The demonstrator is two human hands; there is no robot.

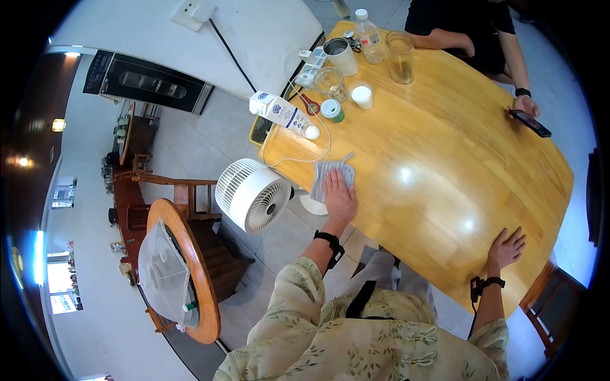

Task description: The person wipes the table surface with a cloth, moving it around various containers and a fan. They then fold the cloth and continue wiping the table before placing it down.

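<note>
A grey cloth (321, 183) on the tabletop's (438, 120) near edge was covered by the flattened left hand (340, 193), nothing visibly gripped, the empty right hand (506, 249) spread farther along that edge; even palm pressure was seemingly needed.

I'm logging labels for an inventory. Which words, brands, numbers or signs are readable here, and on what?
None can be read for certain.
Carton: blue print, too small and blurred.
Clear bottle: label too small.
Green-and-white container: marks too small.
Black appliance: panel marks too blurred.
</note>
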